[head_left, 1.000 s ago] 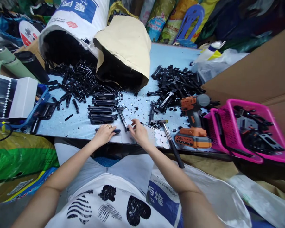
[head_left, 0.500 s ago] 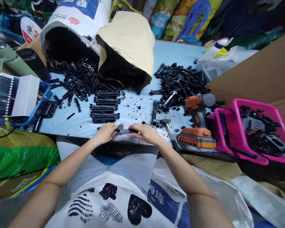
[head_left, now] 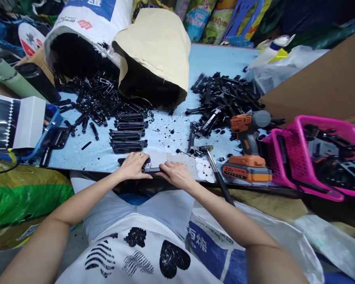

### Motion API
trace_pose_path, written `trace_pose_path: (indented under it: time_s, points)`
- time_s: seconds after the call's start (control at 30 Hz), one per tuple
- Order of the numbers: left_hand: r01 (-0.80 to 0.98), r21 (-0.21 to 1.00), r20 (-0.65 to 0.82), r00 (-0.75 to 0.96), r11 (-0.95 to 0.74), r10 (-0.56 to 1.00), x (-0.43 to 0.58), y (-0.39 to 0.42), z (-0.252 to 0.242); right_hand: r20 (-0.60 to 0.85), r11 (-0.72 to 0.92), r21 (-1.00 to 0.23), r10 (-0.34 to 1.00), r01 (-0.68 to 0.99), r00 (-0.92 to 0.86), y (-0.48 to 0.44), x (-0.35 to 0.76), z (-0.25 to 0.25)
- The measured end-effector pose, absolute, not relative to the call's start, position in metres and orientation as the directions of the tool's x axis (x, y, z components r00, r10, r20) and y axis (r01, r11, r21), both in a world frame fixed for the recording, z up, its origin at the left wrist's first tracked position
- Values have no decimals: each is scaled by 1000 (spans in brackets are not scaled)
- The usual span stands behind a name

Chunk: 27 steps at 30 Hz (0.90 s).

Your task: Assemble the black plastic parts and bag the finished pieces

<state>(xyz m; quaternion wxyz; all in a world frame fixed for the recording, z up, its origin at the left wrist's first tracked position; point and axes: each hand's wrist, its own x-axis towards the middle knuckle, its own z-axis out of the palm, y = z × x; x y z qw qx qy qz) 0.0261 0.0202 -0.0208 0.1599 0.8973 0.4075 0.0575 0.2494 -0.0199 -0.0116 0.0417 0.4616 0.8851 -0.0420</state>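
At the table's front edge, my left hand (head_left: 134,166) is closed around one end of a dark elongated part (head_left: 154,170). My right hand (head_left: 178,174) has its fingertips curled on the other end of that part. Much of the part is hidden under my fingers. Behind it lies a pale flat plate (head_left: 159,158). Farther left a row of black slotted assemblies (head_left: 128,146) is lined up on the blue tabletop. To the right of my right hand, a hammer (head_left: 217,172) rests with its handle over the edge, beside several white discs (head_left: 203,170).
An orange cordless drill (head_left: 247,167) stands on the right near pink baskets (head_left: 300,157) of black parts. Piles of black parts (head_left: 219,94) cover the table's back, below a white sack (head_left: 85,23) and a beige bag (head_left: 159,35). A blue basket (head_left: 55,120) sits left.
The dark part was blurred and slightly raised between my hands; now it is down at the table edge on the pale plate's near side. My right hand has moved slightly down and left.
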Motion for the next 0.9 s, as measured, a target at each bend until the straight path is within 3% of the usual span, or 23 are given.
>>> trace_pose_path:
  time_s: [0.23,0.67,0.8,0.9]
  points:
    - [655,393,174,637,-646,751,17,18,-32,3,601,88,797,794,-604,-28,239,11]
    - [710,426,189,535,-560,823,24,15,-29,24,689,164,712,706,-701,-10,248,29]
    - [698,465,125,557,-544,821,22,21,-27,-7,699,147,708,700,-706,-8,249,31]
    - [672,508,-64,653,-539,755,23,37,-21,-109,668,38,742,744,-661,-4,252,24]
